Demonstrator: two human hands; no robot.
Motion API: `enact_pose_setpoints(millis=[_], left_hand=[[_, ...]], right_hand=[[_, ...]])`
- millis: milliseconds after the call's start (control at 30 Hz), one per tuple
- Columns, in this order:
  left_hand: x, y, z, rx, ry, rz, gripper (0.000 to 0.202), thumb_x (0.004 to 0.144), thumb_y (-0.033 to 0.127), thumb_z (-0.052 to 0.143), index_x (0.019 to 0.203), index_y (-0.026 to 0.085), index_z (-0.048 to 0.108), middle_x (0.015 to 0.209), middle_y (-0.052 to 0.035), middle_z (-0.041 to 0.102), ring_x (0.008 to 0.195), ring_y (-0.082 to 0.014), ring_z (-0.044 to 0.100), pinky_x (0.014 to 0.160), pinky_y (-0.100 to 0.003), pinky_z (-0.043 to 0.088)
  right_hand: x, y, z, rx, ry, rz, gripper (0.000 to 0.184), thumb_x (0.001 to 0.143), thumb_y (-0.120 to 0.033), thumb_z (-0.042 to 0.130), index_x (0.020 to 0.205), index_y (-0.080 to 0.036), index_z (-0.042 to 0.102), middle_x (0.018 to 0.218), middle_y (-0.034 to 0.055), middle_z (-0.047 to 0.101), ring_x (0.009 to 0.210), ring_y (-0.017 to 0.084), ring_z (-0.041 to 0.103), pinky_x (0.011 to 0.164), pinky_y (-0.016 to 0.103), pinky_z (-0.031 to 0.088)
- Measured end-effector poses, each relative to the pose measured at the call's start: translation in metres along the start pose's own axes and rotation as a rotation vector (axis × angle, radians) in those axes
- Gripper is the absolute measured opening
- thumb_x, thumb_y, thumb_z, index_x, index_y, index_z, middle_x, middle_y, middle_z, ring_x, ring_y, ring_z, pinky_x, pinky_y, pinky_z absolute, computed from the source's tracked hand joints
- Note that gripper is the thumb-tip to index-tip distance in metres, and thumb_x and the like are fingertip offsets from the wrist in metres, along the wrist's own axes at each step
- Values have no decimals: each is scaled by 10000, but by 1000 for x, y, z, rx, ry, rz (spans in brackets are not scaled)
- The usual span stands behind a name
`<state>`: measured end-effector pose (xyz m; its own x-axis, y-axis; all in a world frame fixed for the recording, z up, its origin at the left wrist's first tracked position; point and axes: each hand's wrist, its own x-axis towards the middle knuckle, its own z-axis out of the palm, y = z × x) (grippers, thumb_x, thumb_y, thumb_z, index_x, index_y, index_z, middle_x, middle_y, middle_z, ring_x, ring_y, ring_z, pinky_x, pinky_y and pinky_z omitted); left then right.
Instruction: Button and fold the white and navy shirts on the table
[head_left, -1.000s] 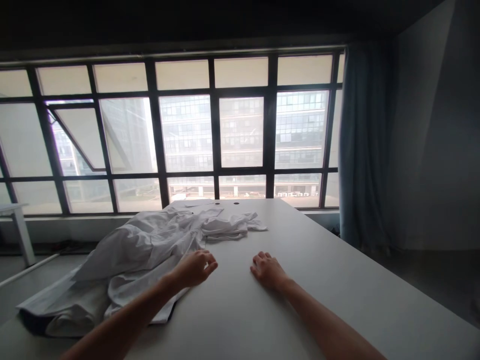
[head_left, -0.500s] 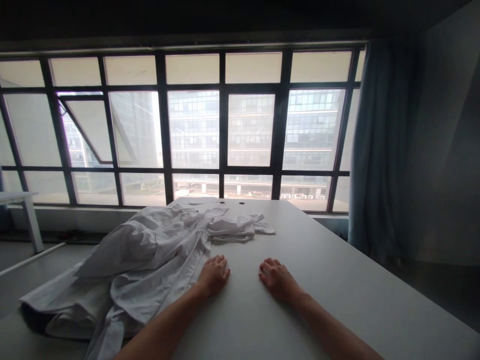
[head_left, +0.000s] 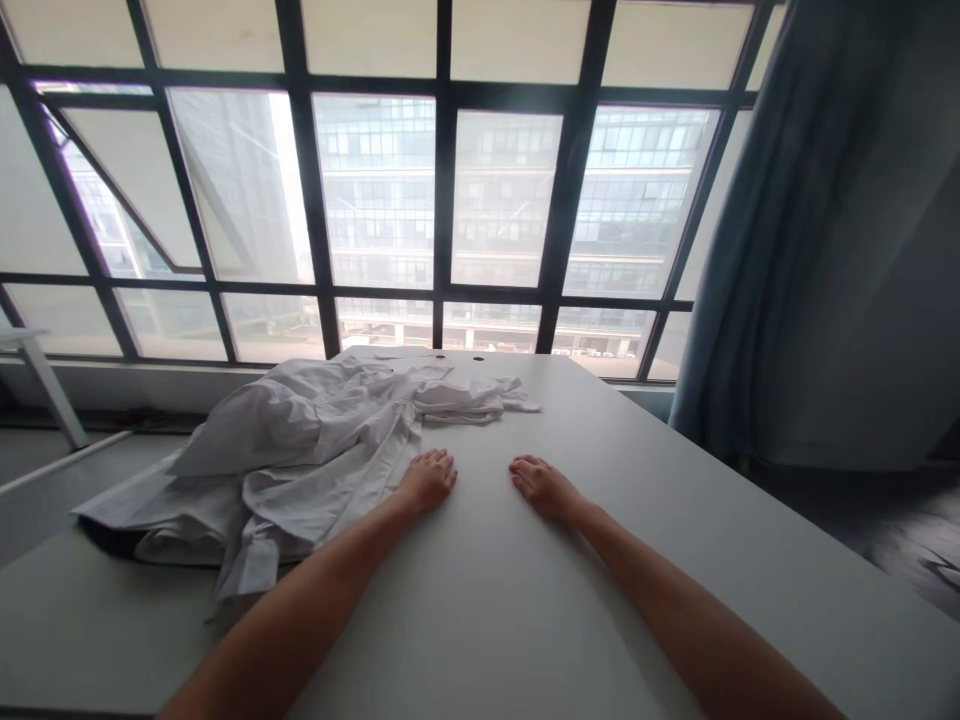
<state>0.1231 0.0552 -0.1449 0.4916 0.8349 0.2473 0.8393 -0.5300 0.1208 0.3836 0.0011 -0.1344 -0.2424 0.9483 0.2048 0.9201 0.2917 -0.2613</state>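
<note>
Item: white long-sleeved garment (head_left: 322,470), thin woven cloth, heaped in loose folds on the left part of a white table (head_left: 480,640) (any label is hidden or too small to read). Long axis runs diagonally, near left to far right; one cuff (head_left: 251,565) lies toward the person, and a crumpled sleeve (head_left: 457,402) points right near the far end. Left hand (head_left: 427,482): palm down on the tabletop, fingers relaxed and released, grasping nothing, just beside the cloth. Right hand (head_left: 541,488): equally flat and open, farther from the garment. Behind: dark-framed window (head_left: 442,200), blue curtain (head_left: 750,250).
</note>
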Motion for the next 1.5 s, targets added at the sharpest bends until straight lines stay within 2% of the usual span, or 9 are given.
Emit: enact_pose_setpoints(millis=[367,767,933,1033,1233,1367,1433,1500], left_hand=[[-4,0,-5,-9,-43,-15,410,985,322,422,1336,160,558,1474,-141,484,1393,-253,406,1155,-414,302],[-6,4,-11,-23,-68,-21,422,980,321,423,1340,141,553,1480,-152,471,1396,-263,396,1165,-414,285],[-3,5,-5,-18,-27,-18,384,972,302,427,1298,169,582,1464,-125,495,1383,-262,408,1156,-425,301],[-2,8,0,-34,-13,-8,364,969,301,436,1270,188,606,1443,-107,521,1370,-273,421,1153,-431,313],[-2,7,3,-110,-61,-16,409,956,341,455,1326,222,584,1492,-82,472,1426,-289,339,1181,-465,281],[-1,1,3,-160,-105,-26,437,952,382,441,1364,299,559,1537,-21,417,1465,-268,270,1206,-466,262],[-3,-2,5,-179,-139,-47,448,946,405,444,1380,353,541,1557,21,380,1480,-259,236,1215,-467,255],[-9,-3,10,-196,-182,-69,457,933,429,459,1382,392,534,1565,45,357,1486,-264,222,1214,-480,266]], right_hand=[[-1,2,1,20,-7,-1,438,958,-325,422,1293,-119,614,1405,142,560,1297,224,509,1123,353,341],[-11,7,-8,48,-100,-17,495,948,-361,427,1359,-127,573,1475,135,496,1356,238,462,1155,367,317],[-17,12,-11,88,-95,-27,463,924,-368,465,1321,-177,608,1463,113,513,1346,259,473,1150,399,340],[-23,13,-14,146,-80,-43,409,905,-377,499,1238,-202,659,1419,99,555,1308,262,509,1128,408,379],[-24,13,-15,290,-89,-11,326,884,-400,528,1091,-233,715,1375,86,589,1336,283,476,1142,441,374],[-22,25,-7,370,-129,49,356,908,-512,490,1085,-300,715,1400,72,568,1400,309,398,1162,517,349],[-25,38,4,380,-147,44,346,911,-528,489,1106,-343,708,1421,57,549,1411,316,381,1170,553,331],[-31,54,19,390,-185,3,319,900,-513,521,1137,-393,697,1415,35,557,1396,324,401,1147,567,370]])
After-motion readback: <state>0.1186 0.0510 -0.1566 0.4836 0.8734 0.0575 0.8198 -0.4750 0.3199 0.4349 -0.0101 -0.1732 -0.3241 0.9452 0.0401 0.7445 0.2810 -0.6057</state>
